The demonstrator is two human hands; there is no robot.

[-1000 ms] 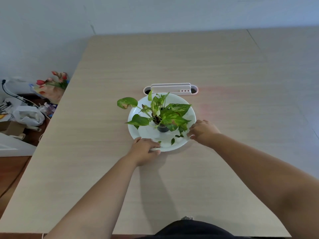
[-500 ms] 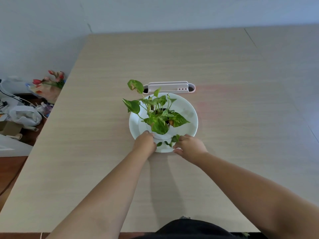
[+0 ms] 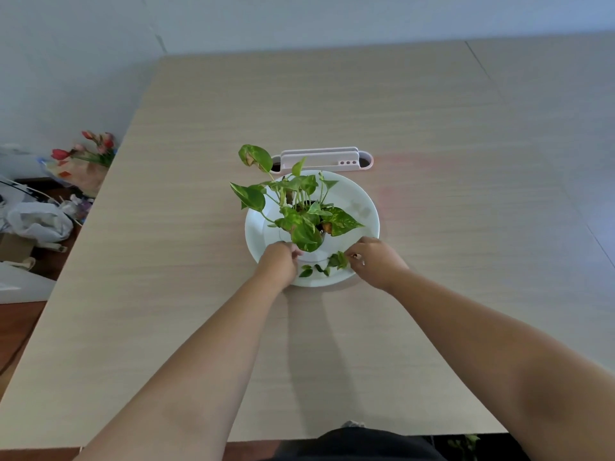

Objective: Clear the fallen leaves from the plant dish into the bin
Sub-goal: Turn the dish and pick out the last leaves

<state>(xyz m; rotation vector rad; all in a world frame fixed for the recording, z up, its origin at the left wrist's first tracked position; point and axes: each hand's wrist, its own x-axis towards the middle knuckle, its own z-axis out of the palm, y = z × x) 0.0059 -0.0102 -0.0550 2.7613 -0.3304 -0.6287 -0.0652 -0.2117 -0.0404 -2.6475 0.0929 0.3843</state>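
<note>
A white plant dish [image 3: 361,207] sits mid-table with a small leafy potted plant [image 3: 301,212] on it. Several small fallen leaves [image 3: 311,270] lie on the dish's near rim. My left hand [image 3: 278,262] reaches over the near left rim, its fingers curled at the pot's base, which the foliage mostly hides. My right hand [image 3: 376,259] is at the near right rim and pinches a fallen leaf [image 3: 338,259] between thumb and fingers.
A white desk organizer [image 3: 319,159] stands just behind the dish. Off the table's left edge, on the floor, are a flower bouquet [image 3: 88,158] and white plastic bags [image 3: 36,221]. The table's near edge [image 3: 299,439] is close to my body.
The plant has turned on the dish. My left hand went from the rim to the pot. My right hand came from the right rim to the front leaves and pinched one.
</note>
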